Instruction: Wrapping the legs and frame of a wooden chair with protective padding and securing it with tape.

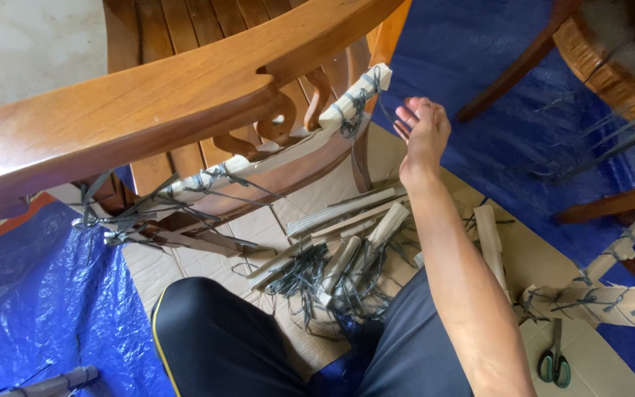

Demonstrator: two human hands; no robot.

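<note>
My right hand [423, 132] is raised beside a wooden chair [148, 103] that lies tipped in front of me. Its fingers pinch a thin black strap [385, 110] that runs from the cardboard wrap [354, 95] tied around one chair part. More cardboard and black straps [207, 180] still bind the lower rail. My left hand is out of sight. My knees in dark trousers [214, 338] fill the bottom of the view.
A pile of cardboard strips and cut black straps [339, 257] lies on flattened cardboard on the floor. Green-handled scissors [554, 364] lie at the lower right, near another wrapped piece [611, 301]. Blue tarpaulin [31, 294] covers the floor. A second wooden chair [597, 66] stands at the upper right.
</note>
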